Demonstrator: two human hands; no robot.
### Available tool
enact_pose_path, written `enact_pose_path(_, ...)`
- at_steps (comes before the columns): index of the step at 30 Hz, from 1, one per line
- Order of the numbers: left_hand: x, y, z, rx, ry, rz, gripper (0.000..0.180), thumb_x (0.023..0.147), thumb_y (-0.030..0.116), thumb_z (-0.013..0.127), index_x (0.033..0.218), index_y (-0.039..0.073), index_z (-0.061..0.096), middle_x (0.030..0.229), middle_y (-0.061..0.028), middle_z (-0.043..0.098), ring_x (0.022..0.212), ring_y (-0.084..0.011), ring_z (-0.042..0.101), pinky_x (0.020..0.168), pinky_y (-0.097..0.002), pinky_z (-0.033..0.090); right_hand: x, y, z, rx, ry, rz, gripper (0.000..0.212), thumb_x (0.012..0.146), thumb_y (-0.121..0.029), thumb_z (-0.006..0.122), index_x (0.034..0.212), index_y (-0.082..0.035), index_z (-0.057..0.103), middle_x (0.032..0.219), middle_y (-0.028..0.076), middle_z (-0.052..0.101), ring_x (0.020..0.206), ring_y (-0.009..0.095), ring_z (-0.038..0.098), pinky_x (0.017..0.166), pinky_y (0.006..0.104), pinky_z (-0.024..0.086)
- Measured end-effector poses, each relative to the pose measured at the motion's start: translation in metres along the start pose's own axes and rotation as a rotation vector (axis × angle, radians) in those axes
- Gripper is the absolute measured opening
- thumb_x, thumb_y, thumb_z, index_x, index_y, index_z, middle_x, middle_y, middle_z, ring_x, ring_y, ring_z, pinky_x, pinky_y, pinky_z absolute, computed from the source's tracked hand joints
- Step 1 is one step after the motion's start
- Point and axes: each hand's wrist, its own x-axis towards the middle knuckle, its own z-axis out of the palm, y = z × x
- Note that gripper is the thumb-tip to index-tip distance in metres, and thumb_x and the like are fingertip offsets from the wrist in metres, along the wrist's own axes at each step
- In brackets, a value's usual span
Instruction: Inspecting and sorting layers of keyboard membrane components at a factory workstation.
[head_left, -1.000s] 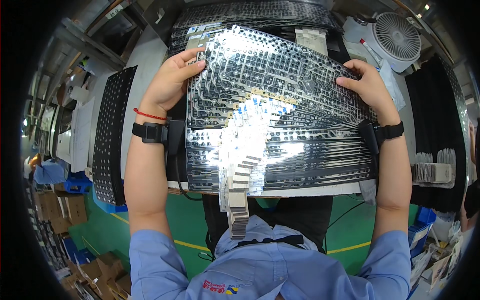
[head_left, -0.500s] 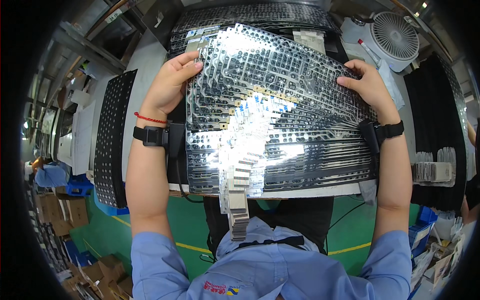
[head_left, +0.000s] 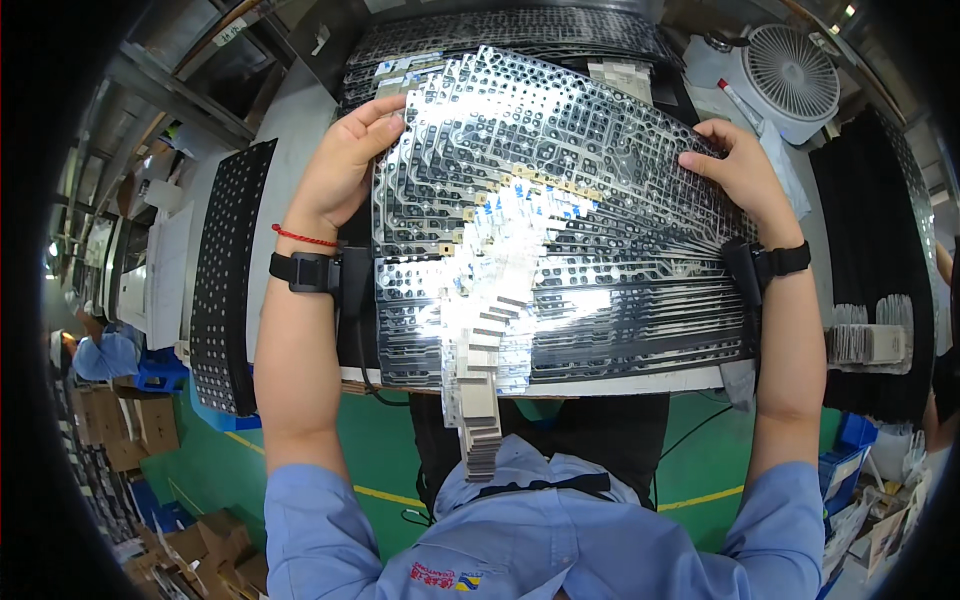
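A thick stack of clear flexible circuit sheets (head_left: 590,150), printed with black dots and silver traces, is fanned out in front of me. My left hand (head_left: 348,160) pinches the sheets' upper left edge between thumb and fingers. At the upper right edge, my right hand (head_left: 738,172) grips the sheets, thumb on top and fingers behind. Their grey-white connector tails (head_left: 480,405) overlap in a stepped row that hangs over the table's near edge. White adhesive strips with blue print (head_left: 520,215) lie across the middle, and glare hides some of them.
More circuit sheets (head_left: 510,32) are piled behind. A white fan (head_left: 790,75) stands at the far right. Black dotted sheets (head_left: 232,280) lie on the left, and a dark stack (head_left: 870,260) with pale tails lies on the right. Cardboard boxes (head_left: 215,545) are on the green floor.
The upper sheets have shifted slightly to the right and tilted, so the glare on them has spread. Both hands keep their hold and move a little to the right with them.
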Motion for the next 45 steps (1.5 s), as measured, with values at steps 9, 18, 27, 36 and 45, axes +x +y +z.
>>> enact_pose_path(9, -0.002, 0.006, 0.000, 0.038, 0.042, -0.031, 0.040, 0.102, 0.009, 0.057, 0.141, 0.000, 0.054, 0.121, -0.0087, 0.070, 0.103, -0.0111, 0.068, 0.090, -0.0268, 0.056, 0.001, 0.004, -0.003, -0.006, 0.009, 0.017, 0.028, 0.082, -0.015, 0.083, 0.101, 0.000, 0.069, 0.091, 0.001, 0.068, 0.085, 0.010, 0.060, 0.081, 0.0269, 0.048)
enact_pose_path(18, -0.003, 0.005, 0.001, 0.045, 0.054, -0.033, 0.037, 0.102, 0.010, 0.058, 0.136, -0.003, 0.057, 0.118, -0.0090, 0.071, 0.099, -0.0113, 0.069, 0.089, -0.0264, 0.056, 0.000, 0.004, -0.009, 0.054, 0.026, 0.037, 0.027, 0.082, -0.014, 0.083, 0.101, 0.000, 0.070, 0.091, 0.001, 0.068, 0.083, 0.010, 0.060, 0.078, 0.0263, 0.049)
enact_pose_path(27, -0.001, 0.002, -0.004, 0.021, 0.076, -0.006, 0.037, 0.102, 0.012, 0.060, 0.135, -0.003, 0.057, 0.119, -0.0103, 0.071, 0.101, -0.0128, 0.069, 0.090, -0.0272, 0.055, 0.001, 0.005, -0.010, 0.056, 0.010, 0.089, 0.025, 0.083, -0.014, 0.082, 0.099, 0.000, 0.069, 0.091, 0.002, 0.068, 0.083, 0.010, 0.061, 0.078, 0.0262, 0.049)
enact_pose_path(36, -0.002, 0.006, 0.000, 0.051, 0.073, 0.018, 0.039, 0.102, 0.012, 0.058, 0.138, -0.002, 0.055, 0.120, -0.0092, 0.070, 0.099, -0.0110, 0.068, 0.087, -0.0255, 0.056, 0.001, 0.007, -0.010, 0.119, 0.019, 0.087, 0.024, 0.084, -0.011, 0.081, 0.101, 0.000, 0.068, 0.091, 0.001, 0.068, 0.080, 0.008, 0.061, 0.073, 0.0230, 0.050)
enact_pose_path(45, -0.004, 0.006, 0.003, 0.040, 0.022, -0.128, 0.035, 0.106, 0.020, 0.052, 0.132, -0.003, 0.058, 0.116, -0.0080, 0.072, 0.097, -0.0100, 0.069, 0.084, -0.0250, 0.056, 0.005, 0.017, -0.017, 0.207, 0.038, 0.096, 0.025, 0.086, -0.010, 0.080, 0.105, 0.000, 0.067, 0.095, 0.001, 0.070, 0.081, 0.007, 0.062, 0.075, 0.0221, 0.051)
